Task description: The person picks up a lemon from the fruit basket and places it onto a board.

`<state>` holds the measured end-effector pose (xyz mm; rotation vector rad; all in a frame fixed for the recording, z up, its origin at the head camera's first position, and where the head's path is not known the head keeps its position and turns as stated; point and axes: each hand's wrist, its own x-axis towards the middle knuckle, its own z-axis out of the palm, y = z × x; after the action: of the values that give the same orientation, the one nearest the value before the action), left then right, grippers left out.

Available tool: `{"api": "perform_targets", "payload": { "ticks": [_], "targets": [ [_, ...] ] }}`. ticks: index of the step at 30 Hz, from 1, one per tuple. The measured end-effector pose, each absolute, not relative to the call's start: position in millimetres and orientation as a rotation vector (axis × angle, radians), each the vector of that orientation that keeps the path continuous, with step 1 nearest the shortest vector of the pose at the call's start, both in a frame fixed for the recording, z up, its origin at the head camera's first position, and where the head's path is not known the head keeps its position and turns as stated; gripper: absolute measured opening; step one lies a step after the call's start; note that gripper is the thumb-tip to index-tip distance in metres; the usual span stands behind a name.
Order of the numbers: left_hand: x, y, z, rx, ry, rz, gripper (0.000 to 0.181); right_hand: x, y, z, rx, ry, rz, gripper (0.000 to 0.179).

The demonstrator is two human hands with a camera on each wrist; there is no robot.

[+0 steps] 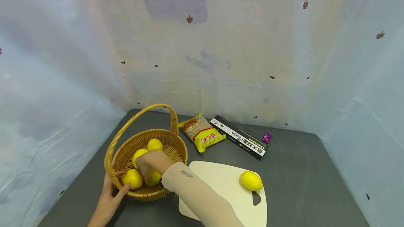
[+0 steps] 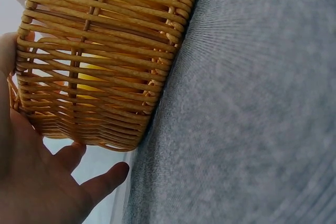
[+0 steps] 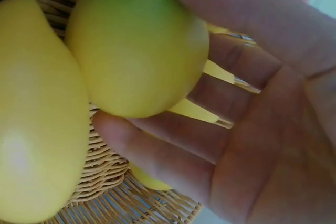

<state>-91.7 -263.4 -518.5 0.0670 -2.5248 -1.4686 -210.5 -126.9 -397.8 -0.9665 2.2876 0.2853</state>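
Observation:
A wicker basket point(image 1: 182, 147) with a tall arched handle stands at the left of the table and holds several yellow lemons. My left hand point(image 1: 108, 195) grips its near left rim beside the handle's foot; in the left wrist view, fingers spread along the woven side. Reaching down inside, my right hand point(image 1: 154, 162) holds a lemon point(image 3: 136, 51) with a green stem end, thumb on top and fingers curled beneath. Another lemon point(image 3: 39, 114) lies right against it. One more lemon point(image 1: 132, 179) sits by my left thumb, and a lemon point(image 1: 155, 144) rests toward the back.
Right of the basket lies a cream cutting board point(image 1: 221, 174), a single lemon point(image 1: 251, 180) near its handle hole. Behind are a yellow food bag point(image 1: 202, 132), a long black pasta box point(image 1: 238, 136) and a small purple packet point(image 1: 266, 138). Hanging sheets enclose the grey table point(image 1: 300, 178).

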Motion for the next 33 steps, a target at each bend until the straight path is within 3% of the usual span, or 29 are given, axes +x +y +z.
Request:
{"api": "perform_targets", "payload": {
  "ticks": [3, 8, 13, 17, 26, 33],
  "targets": [
    [-92.4, -263.6, -518.4, 0.071, -2.535, -1.467, 0.072, -218.5, -122.4, -398.2, -1.001, 2.24, 0.174, 0.022],
    [-93.4, -264.0, -518.6, 0.068, -2.546, -1.47, 0.062, -233.1, -106.8, -395.4, -1.05, 2.146, -0.096, 0.044],
    [-93.9, -264.8, -519.2, 0.043, -2.533, -1.449, 0.054, -247.9, -77.8, -383.6, -1.293, 2.052, -0.372, 0.055],
    [-95.0, -264.2, -519.3, 0.048, -2.538, -1.45, 0.055, -256.6, -49.1, -372.8, -1.421, 1.977, -0.603, 0.054],
    [-95.4, -265.7, -518.8, 0.095, -2.545, -1.475, 0.066, -259.4, 17.4, -355.5, -1.368, 1.926, -0.936, 0.056],
    [-93.9, -262.4, -517.8, 0.058, -2.531, -1.494, 0.05, -248.8, 75.9, -357.1, -1.291, 1.952, -1.008, 0.057]
  ]
}}
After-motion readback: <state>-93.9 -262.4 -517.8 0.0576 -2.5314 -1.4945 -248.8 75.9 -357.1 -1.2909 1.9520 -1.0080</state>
